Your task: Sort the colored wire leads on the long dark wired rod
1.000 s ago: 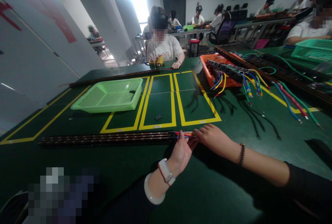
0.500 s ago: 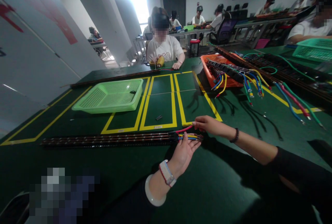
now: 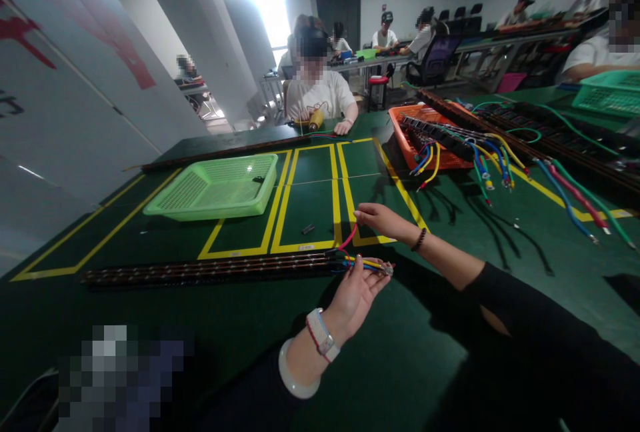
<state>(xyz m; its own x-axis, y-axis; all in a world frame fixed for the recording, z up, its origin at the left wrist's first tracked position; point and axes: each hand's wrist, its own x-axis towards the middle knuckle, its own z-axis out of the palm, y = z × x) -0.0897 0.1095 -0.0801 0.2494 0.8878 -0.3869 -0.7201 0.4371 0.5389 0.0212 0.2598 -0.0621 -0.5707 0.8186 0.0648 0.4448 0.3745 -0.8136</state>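
Observation:
A long dark rail (image 3: pixel 200 270) lies across the green table in front of me. Coloured wires (image 3: pixel 367 264) stick out of its right end. My left hand (image 3: pixel 356 293) lies under those wire ends, fingers cupped around them. My right hand (image 3: pixel 381 220) is raised a little farther back and pinches a red wire (image 3: pixel 347 239), bent up away from the bundle.
A green mesh basket (image 3: pixel 217 187) sits to the left inside yellow floor-tape boxes (image 3: pixel 310 199). An orange tray (image 3: pixel 425 142) with wired strips stands at the right, with loose cables (image 3: pixel 565 192) spread beyond it. A person (image 3: pixel 317 92) sits across the table; others work farther back.
My right hand has lifted off the wire bundle and moved back and left, drawing the red wire up. My left hand has stayed at the rail's end.

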